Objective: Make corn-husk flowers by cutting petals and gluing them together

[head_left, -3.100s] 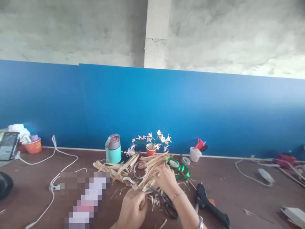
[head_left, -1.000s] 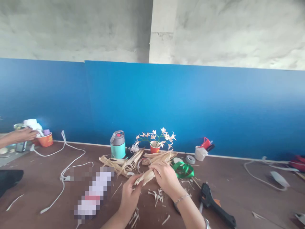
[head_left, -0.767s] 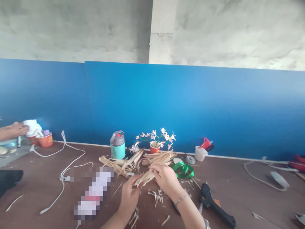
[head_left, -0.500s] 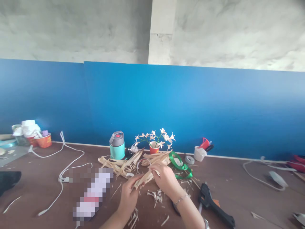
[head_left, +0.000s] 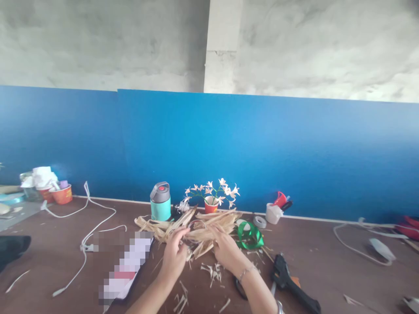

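Left hand and right hand: fingers of both are clamped on the dried leaf strips, which are piled mid-bench near the blue wall. Pixelated object left of the left hand: print unreadable. Green ribbon lies just beside the right hand, and the glue gun near that forearm. Bare surface lies beyond it.

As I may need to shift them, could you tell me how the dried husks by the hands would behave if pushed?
Probably light and loose: the husks lie as separate thin strips, so a push would likely scatter them rather than slide them. Likely brittle too, given the small scraps on the table. Flat, so unlikely to roll.
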Demonstrator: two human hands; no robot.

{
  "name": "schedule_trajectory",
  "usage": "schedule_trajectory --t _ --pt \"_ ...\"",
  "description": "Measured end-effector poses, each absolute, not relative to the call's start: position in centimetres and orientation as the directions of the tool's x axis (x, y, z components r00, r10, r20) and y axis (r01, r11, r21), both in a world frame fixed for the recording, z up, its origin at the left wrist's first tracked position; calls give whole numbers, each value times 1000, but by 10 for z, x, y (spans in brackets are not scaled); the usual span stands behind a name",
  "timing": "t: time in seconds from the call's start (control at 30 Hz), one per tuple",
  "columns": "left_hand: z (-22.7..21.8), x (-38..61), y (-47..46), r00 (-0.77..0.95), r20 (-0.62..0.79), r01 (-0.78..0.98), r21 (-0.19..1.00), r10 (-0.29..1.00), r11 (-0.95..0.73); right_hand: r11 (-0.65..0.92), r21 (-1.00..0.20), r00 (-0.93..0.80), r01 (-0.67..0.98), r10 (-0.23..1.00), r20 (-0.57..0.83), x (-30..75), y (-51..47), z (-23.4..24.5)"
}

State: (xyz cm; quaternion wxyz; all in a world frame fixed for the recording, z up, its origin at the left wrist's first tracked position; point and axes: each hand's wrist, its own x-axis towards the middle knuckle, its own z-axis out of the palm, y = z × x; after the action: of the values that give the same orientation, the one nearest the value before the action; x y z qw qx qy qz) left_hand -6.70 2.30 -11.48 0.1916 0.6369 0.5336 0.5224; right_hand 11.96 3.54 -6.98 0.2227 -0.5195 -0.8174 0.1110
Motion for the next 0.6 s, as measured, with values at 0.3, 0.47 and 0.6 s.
schedule_trajectory --t 0.3,0.47,0.6 --pt "-90 -80 71 -32 308 936 342 951 -79 197 -253 -177 947 979 99 138 22 -41" --pt "-92 -75 89 -93 252 941 338 963 2 121 -26 -124 992 975 -185 145 17 -51" --pt "-96 -73 91 -146 257 914 403 955 31 135 6 -131 991 967 -218 142 18 -61"
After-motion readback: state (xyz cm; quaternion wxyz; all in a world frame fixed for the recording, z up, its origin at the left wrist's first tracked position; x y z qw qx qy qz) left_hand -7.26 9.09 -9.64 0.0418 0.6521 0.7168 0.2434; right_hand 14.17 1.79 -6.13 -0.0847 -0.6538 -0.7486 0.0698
